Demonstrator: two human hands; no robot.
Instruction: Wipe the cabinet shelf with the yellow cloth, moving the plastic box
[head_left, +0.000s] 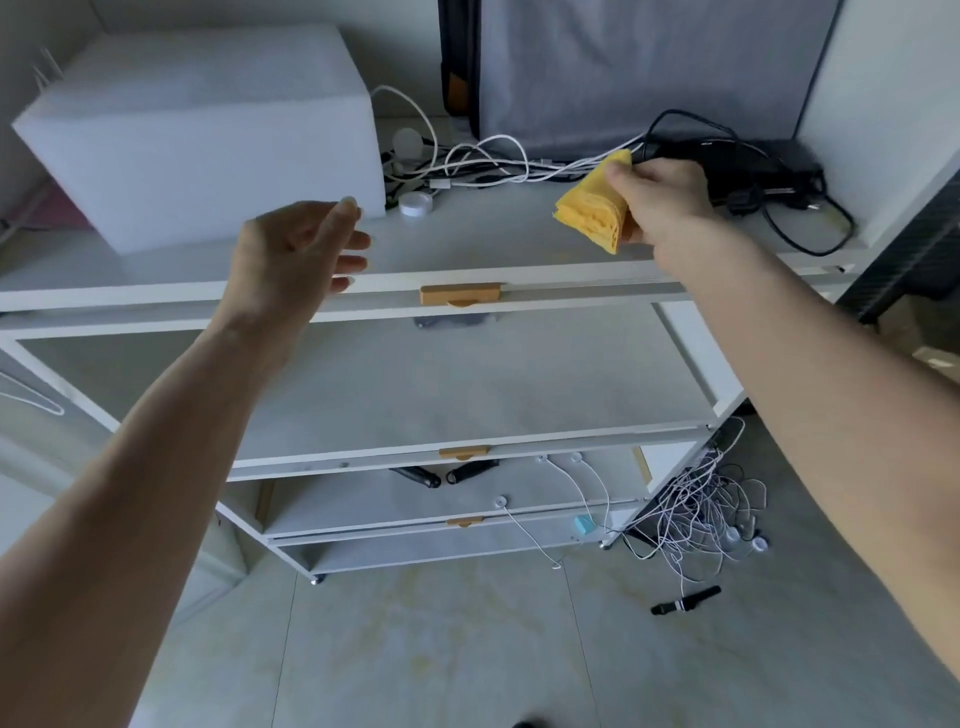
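A large frosted white plastic box (208, 135) stands on the left half of the top cabinet shelf (498, 239). My left hand (296, 254) hovers with fingers apart just in front of the box's right front corner, holding nothing. A folded yellow cloth (595, 205) is pinched in my right hand (665, 202), raised a little above the right half of the shelf.
White cables (467, 161) and a small round white puck (414, 204) lie behind the cloth. A black power adapter with cords (769, 176) fills the back right corner. Lower shelves with orange handles (460, 295) sit below; tangled white wires (696, 514) lie on the floor.
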